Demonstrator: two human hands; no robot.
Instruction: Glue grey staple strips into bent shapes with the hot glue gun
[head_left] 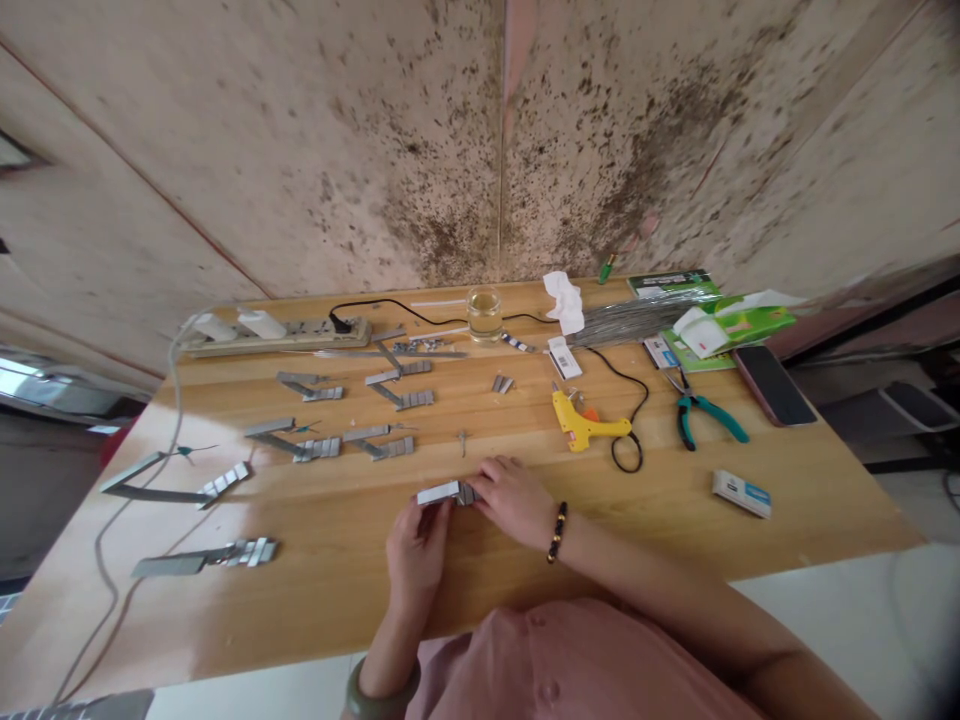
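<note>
Near the table's front edge, my left hand (417, 550) pinches one end of a grey metal piece (439, 493) that looks built from staple strips. My right hand (519, 498) has its fingers closed at the segmented other end, partly hiding it. Just beyond my hands lies a tiny grey part (463, 443). A few short staple strips (502, 384) rest farther back. Several similar bent, segmented pieces lie to the left, among them a folded one (379, 443), a long angled one (142, 492) and a straighter one (202, 558).
A yellow glue gun (589, 422) with a black cord and teal-handled pliers (709, 415) lie on the right. A glass of liquid (484, 315) stands at the back, near a power strip (300, 338). A phone (774, 385) and small boxes (741, 494) are rightward.
</note>
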